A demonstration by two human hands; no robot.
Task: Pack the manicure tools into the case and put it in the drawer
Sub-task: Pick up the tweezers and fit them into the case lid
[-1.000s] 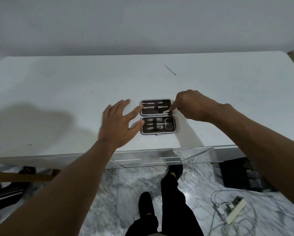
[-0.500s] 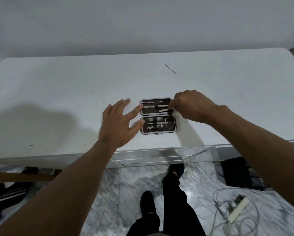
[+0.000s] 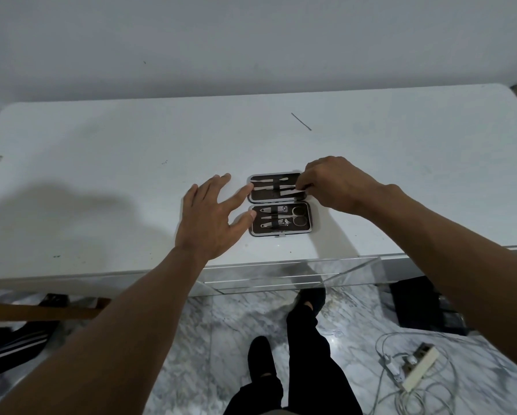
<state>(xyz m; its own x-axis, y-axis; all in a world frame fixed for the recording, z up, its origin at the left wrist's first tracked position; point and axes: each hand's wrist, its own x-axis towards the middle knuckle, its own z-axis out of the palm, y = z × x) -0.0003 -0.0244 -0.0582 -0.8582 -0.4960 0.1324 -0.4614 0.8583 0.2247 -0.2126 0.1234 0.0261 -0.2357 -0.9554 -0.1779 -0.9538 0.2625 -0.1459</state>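
A small manicure case (image 3: 279, 202) lies open flat on the white table (image 3: 131, 145), dark lining up. Its near half holds scissors (image 3: 296, 216), clippers and other metal tools under a strap. Its far half holds several slim tools. My left hand (image 3: 212, 217) lies flat beside the case, index finger and thumb touching its left edge. My right hand (image 3: 332, 184) hovers over the far half's right end, fingertips pinching the end of a slim metal tool (image 3: 287, 190) that lies in the strap.
A thin dark stick (image 3: 301, 121) lies farther back on the table. A clear acrylic drawer (image 3: 296, 274) hangs under the table's front edge. On the marble floor lie a power strip with cables (image 3: 415, 366) and a black box (image 3: 421, 307). My legs stand below.
My right hand has shifted slightly back and up over the far half of the case, its fingertips working the slim tool. My left hand has stayed put.
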